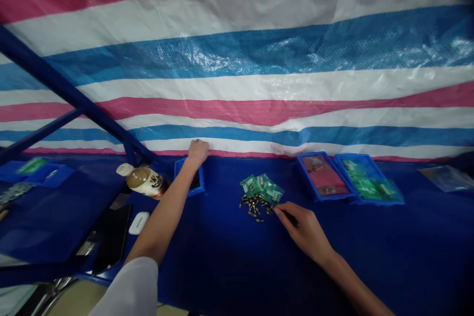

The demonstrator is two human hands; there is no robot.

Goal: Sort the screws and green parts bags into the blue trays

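My left hand (199,152) reaches over the far end of a small blue bin (202,182) holding dark small pieces. Its back faces me and its fingers are hidden, so their grip does not show. My right hand (305,227) is closed in a pinch, thumb against forefinger, at the right edge of a pile of small brass-coloured metal parts (255,205). Its fingertips meet the lower corner of some green printed plastic packets (262,187), which lie just behind the parts. What the pinch holds is too small to make out.
At right stand a blue bin with pinkish contents (324,175) and a blue bin of green packets (370,180), with clear plastic bags (450,177) beyond. A drink bottle (142,180), white case (139,223) and dark phone (112,239) lie left, near a blue metal frame (92,108).
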